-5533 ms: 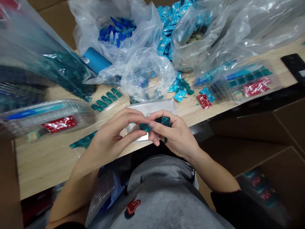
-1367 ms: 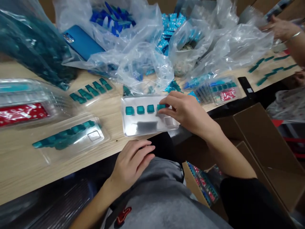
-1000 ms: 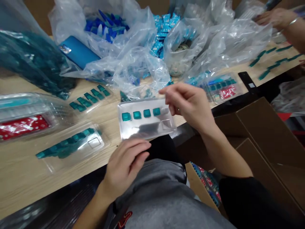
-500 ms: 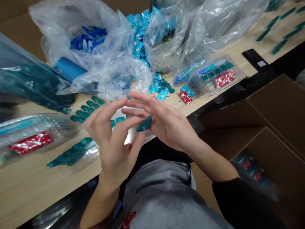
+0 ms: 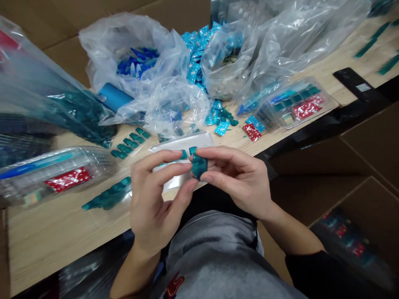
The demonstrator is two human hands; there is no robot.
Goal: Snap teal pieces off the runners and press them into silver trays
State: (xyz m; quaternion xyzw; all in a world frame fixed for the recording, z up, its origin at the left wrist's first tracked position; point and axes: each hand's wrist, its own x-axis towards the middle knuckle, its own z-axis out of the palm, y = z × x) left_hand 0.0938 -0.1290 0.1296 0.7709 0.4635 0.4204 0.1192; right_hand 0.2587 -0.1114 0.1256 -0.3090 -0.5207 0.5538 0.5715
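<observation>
A small stack of teal false nails [image 5: 199, 167] is held up in front of my body, over the near edge of the table. My right hand [image 5: 241, 178] pinches it between thumb and forefinger. My left hand [image 5: 157, 191] is closed at the stack's left side, its thumb and middle fingertip against the edge. Behind the fingers lies a white tray [image 5: 179, 181], partly hidden, with several teal nails near its far side. More teal nails [image 5: 131, 141] sit in rows left of the tray. A fanned pile of teal nails [image 5: 109, 195] lies nearer my left hand.
Clear plastic cases [image 5: 62, 170] with red packets stand at left, and another clear case [image 5: 299, 104] at right. Behind are plastic bags [image 5: 134, 37], a blue cylinder [image 5: 115, 97] and blue packets [image 5: 195, 50]. A black phone [image 5: 352, 83] and an open carton [image 5: 358, 166] are rightward.
My right hand has turned from fingers outstretched to a pinch on the teal nails. Both hands have come together around the stack. The view has shifted slightly.
</observation>
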